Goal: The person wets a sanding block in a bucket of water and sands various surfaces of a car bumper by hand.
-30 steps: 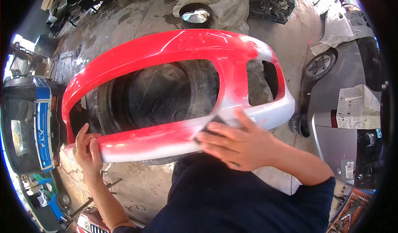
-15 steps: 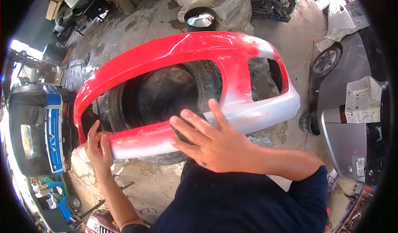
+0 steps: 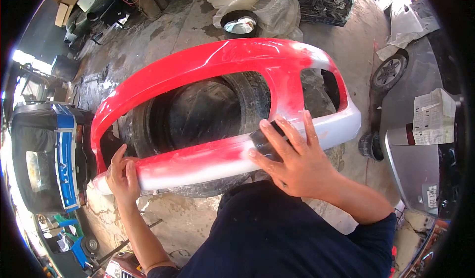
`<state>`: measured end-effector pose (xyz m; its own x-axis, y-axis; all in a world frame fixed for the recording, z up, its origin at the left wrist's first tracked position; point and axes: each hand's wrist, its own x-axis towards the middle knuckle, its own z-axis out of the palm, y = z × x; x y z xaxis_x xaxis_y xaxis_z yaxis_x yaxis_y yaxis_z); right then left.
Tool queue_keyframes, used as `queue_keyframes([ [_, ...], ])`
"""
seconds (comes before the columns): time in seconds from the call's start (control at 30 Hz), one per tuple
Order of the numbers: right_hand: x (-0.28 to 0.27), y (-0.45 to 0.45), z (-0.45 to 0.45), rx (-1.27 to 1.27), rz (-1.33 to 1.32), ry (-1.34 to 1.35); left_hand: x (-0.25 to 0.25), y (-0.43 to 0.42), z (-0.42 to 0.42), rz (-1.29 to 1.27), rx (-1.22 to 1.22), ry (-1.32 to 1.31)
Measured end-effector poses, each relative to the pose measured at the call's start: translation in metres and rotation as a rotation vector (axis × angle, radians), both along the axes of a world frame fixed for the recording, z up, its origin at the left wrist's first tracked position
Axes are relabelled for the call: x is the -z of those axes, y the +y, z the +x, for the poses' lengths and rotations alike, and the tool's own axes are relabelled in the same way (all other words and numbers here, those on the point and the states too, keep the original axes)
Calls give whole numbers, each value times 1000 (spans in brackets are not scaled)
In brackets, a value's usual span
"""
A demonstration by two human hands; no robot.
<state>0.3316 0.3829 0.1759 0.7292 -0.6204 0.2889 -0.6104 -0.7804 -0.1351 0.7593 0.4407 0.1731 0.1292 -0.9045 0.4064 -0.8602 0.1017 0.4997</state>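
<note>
A car bumper (image 3: 198, 156), red with whitish sanded-looking patches along its lower bar and right end, lies across a large black tyre (image 3: 255, 97). My left hand (image 3: 123, 181) grips the lower bar near its left end, fingers over the top edge. On the same bar, right of the middle, my right hand (image 3: 297, 166) presses a dark piece of sandpaper (image 3: 264, 143) flat against the surface. Its fingers are spread over the sheet, whose underside is hidden.
Beyond the bumper stands a black bucket (image 3: 239, 26) beside crumpled plastic sheeting (image 3: 279, 10). A grey car (image 3: 410, 164) with newspaper (image 3: 434, 117) on it is at the right. Another vehicle (image 3: 37, 154) with a blue panel stands left. The concrete floor (image 3: 168, 35) has wet patches.
My right hand has slid the sandpaper rightward along the lower bar. The bumper appears slightly further right in view, and my left hand keeps its hold at the left end.
</note>
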Motion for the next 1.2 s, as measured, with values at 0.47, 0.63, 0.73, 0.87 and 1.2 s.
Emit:
queue_keyframes([
  [0.47,5,12,-80,216,158,52,-3,7,-3,26,-12,-55],
  [0.63,-15,-2,-79,160,358,-142,-20,5,-29,117,108,-338],
  [0.73,-37,-26,-61,56,509,-140,-28,-2,-73,53,235,-472],
  [0.87,-42,-70,-65,-96,815,-34,-29,2,-73,197,230,-577],
  [1.2,-42,-106,-32,-294,1116,-32,-19,18,-58,315,249,-627],
])
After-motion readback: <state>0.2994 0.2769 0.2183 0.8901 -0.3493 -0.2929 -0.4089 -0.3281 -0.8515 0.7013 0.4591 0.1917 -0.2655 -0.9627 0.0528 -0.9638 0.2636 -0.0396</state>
